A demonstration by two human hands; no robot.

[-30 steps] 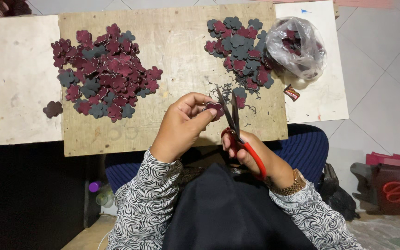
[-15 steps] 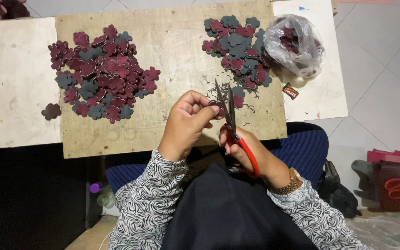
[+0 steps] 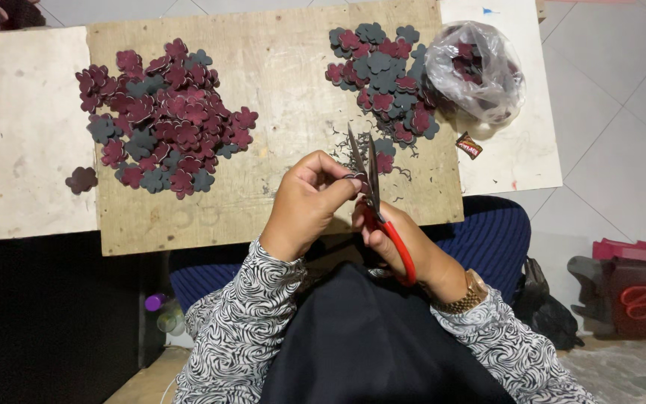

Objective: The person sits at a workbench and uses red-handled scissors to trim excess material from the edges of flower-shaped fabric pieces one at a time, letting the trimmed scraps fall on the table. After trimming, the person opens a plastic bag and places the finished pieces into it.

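We take the wooden board (image 3: 278, 90) as our landmark. Over its near edge, our left hand (image 3: 304, 206) curls closed and pinches a small flower-shaped piece (image 3: 353, 178) between thumb and fingertips; the piece is mostly hidden by the fingers, so we cannot tell its colour for sure. Just to the right of it, our right hand (image 3: 405, 243) wraps closed around the red handles of the scissors (image 3: 371, 187), whose blades point away from us, over the board, and stand slightly parted at the piece.

On the far left part of the board lies a big pile of maroon and grey flower cut-outs (image 3: 162, 120). On the far right part lies a second pile of cut-outs (image 3: 383, 75), and thin dark trimmings (image 3: 405, 176) are scattered on the board between that pile and our hands. Just beyond the board's right edge, on a white panel (image 3: 517, 150), sits a clear plastic bag (image 3: 476, 71) with more cut-outs inside. One single maroon flower (image 3: 81, 179) lies off the board's left edge.
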